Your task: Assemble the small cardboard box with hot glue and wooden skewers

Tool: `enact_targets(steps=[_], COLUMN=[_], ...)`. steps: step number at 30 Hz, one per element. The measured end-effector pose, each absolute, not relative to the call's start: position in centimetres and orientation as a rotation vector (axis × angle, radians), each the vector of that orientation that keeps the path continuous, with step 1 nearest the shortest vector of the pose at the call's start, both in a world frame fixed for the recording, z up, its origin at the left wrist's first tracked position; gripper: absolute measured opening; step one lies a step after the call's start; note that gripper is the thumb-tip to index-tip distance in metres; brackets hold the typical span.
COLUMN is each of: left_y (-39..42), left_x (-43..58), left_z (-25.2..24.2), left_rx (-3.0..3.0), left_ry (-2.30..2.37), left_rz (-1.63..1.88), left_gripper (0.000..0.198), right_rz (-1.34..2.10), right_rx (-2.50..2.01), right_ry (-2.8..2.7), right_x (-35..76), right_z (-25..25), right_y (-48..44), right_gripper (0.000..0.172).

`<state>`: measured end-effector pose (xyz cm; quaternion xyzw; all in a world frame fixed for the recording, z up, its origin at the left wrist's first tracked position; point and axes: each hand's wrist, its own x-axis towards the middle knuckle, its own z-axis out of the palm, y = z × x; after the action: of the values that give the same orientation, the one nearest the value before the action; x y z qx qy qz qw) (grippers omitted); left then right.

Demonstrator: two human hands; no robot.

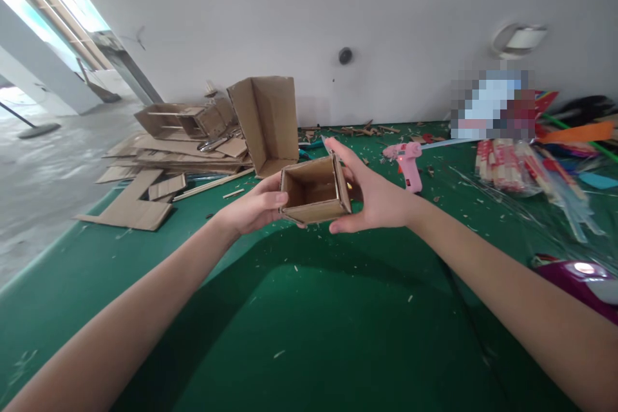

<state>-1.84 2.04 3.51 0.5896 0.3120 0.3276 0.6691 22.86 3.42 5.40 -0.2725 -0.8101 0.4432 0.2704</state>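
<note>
A small open cardboard box (315,192) is held up above the green table (309,322), its open side turned toward me. My left hand (253,207) grips its left wall, fingers curled around the edge. My right hand (374,196) clasps the right wall, with the thumb underneath and fingers along the far side. Both forearms reach in from the bottom corners.
A pink glue gun (409,164) lies just right of my right hand. A larger open cardboard box (266,121) stands behind, with flat cardboard pieces (145,196) and scissors (215,143) at the left. Bundles of sticks (506,167) and colourful items sit at the right, a purple object (579,280) at the right edge.
</note>
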Motion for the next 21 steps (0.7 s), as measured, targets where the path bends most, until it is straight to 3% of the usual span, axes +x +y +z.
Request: enact_targets(steps=[5,13,19,21], left_y=[2.8,2.9,1.7,1.1], left_x=[-2.2,-2.3,-1.7,-1.0], left_z=[2.5,2.7,5.1,5.5], left_rx=[1.209,1.316,1.701,1.689], left_ry=[0.558,0.627,0.734,0.807], left_rz=[0.814,0.780,0.828,0.781], left_gripper=[0.059,0.064,0.098,0.097], right_rz=[1.273,1.335,1.458,1.498], right_rx=[-0.680,-0.675,-0.789,-0.777], right_ry=[-2.075,-1.869,-1.874,-1.874], right_x=[22.8,22.7,22.4,22.2], right_z=[5.2,3.5,3.5,3.2], right_y=[3.6,4.9,4.7,4.5], right_gripper=[0.110,0.102,0.102,0.097])
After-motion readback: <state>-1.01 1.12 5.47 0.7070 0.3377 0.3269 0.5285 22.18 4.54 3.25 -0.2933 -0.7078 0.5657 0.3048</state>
